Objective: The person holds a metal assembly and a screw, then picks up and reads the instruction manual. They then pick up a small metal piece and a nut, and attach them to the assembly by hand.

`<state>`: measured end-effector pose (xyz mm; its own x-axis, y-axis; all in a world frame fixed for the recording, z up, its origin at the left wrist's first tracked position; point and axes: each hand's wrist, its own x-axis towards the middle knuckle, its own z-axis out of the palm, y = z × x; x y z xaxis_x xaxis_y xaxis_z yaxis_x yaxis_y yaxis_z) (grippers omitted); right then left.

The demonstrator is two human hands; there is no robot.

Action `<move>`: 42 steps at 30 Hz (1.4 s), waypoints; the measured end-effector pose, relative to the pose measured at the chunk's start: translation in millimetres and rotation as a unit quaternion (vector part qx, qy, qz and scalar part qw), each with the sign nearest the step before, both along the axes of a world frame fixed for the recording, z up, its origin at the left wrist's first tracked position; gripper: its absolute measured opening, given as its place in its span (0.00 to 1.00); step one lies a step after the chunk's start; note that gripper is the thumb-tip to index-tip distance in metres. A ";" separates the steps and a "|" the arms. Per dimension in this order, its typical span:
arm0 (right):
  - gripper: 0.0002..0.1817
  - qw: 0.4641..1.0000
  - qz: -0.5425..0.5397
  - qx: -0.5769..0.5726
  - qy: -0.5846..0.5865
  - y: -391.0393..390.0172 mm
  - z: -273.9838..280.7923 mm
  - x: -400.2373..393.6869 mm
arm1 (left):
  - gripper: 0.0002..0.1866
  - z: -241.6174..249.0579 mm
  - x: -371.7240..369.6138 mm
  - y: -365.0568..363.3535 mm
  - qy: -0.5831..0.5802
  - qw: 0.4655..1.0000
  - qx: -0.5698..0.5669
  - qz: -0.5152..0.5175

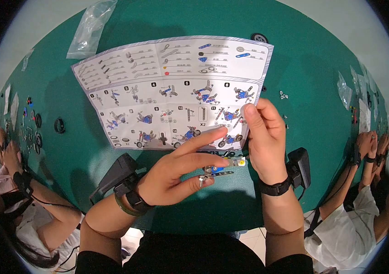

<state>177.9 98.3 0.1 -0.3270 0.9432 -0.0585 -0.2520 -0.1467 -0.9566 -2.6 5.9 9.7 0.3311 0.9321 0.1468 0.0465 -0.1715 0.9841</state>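
An instruction sheet (167, 91) with numbered picture steps is held up over the green table. My right hand (267, 137) pinches its lower right edge between thumb and fingers. Just below the sheet, my left hand (181, 173) holds a small partly built metal and blue model (215, 170) between thumb and fingers. A screw sticks out beside the thumb, and a yellow piece shows at the model's right end. The left index finger is stretched over the lower part of the sheet.
The green table (313, 59) bears a plastic bag (91, 27) at the upper left, a wheel (259, 38) behind the sheet, a black tyre (59, 125) and small nuts (284, 95). Other people's hands (12, 155) and parts are at both sides.
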 end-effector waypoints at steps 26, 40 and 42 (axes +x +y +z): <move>0.11 1.000 -0.008 -0.012 0.003 0.5 2.0 -0.8 | 0.16 0.3 1.6 0.1 -0.029 0.999 -0.025 -0.011; 0.10 1.000 -0.003 -0.007 0.010 0.9 1.0 0.0 | 0.17 -2.8 1.2 0.0 -0.040 0.999 -0.023 -0.010; 0.10 1.000 -0.001 -0.011 0.010 0.8 2.4 0.0 | 0.17 -2.8 1.0 0.0 -0.039 0.999 -0.020 -0.009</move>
